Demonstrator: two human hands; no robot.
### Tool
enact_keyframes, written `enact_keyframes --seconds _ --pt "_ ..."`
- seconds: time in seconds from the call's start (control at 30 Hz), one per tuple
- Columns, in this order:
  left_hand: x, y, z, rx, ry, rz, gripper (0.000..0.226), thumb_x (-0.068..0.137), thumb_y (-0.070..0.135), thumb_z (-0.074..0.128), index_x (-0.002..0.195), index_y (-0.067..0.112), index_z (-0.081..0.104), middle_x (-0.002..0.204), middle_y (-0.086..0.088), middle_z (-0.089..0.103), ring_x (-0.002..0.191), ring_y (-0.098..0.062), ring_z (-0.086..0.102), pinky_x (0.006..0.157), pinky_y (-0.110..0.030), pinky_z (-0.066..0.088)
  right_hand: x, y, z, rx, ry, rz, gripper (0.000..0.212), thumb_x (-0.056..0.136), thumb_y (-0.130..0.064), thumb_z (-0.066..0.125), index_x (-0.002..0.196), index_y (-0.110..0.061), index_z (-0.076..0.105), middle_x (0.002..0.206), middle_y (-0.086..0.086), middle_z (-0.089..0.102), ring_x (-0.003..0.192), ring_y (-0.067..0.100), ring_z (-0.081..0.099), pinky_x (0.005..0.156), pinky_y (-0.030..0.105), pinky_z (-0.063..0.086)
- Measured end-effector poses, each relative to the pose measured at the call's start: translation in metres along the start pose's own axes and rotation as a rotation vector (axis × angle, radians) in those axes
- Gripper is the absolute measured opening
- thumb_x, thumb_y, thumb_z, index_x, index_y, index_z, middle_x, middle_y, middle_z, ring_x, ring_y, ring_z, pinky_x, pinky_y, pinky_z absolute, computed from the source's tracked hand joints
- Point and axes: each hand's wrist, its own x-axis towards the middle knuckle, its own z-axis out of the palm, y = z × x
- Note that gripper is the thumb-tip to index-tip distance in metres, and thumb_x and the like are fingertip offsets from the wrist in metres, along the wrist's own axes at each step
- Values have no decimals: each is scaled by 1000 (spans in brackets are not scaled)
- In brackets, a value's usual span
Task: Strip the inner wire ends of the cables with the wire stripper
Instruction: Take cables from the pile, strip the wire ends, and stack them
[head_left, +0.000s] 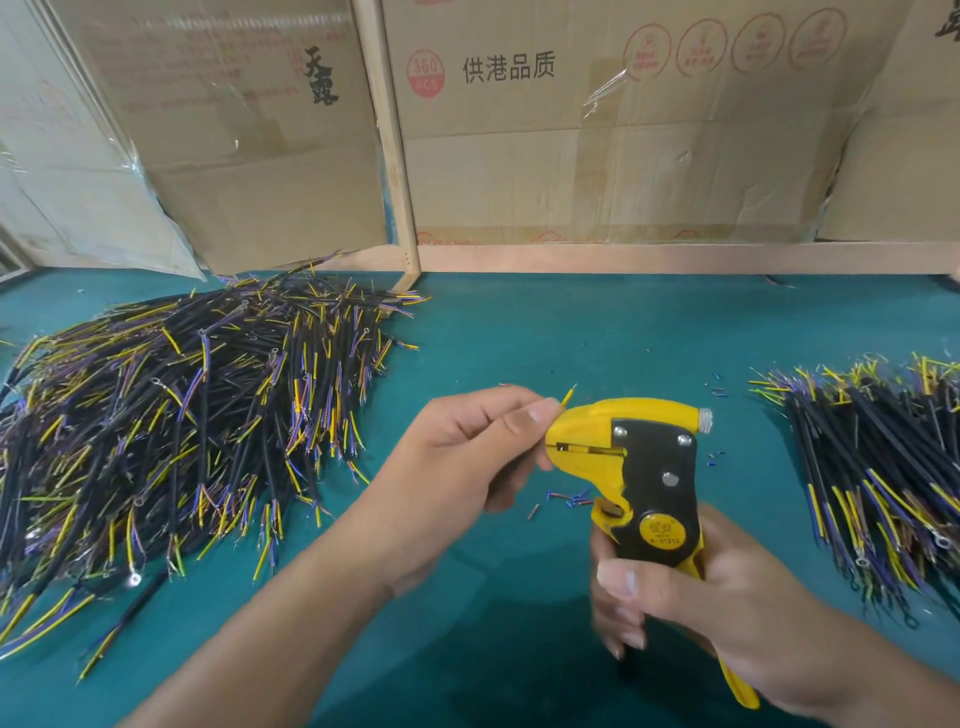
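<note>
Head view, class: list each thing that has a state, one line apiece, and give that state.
Left hand: pinching thin yellow wire.
Right hand: gripping yellow-and-black wire stripper handles.
Large black cable pile: heaped, loose.
Smaller black cable pile: lying roughly aligned.

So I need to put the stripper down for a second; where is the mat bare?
Bare mat runs between the left pile and the right pile, up to the cardboard boxes. Insulation scraps litter it by the stripper. Both piles are crowded.
</note>
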Motion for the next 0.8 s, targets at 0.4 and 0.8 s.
enact_keyframes --seconds 0.4,0.8 --pt "-2 -7 12 109 166 -92 18 97 30 47 81 22 48 49 8 47 42 -11 31 39 -18 28 1 6 14 371 -38 150 36 77 -34 84 72 -11 56 64 10 45 55 26 48 60 41 48" --pt "-2 -9 11 -21 92 2 16 97 31 43 81 29 45 49 14 26 42 -7 17 41 -21 16 1 7 11 621 -188 156 23 90 -23 73 97 -6 58 76 13 45 68 28 52 75 47 47"
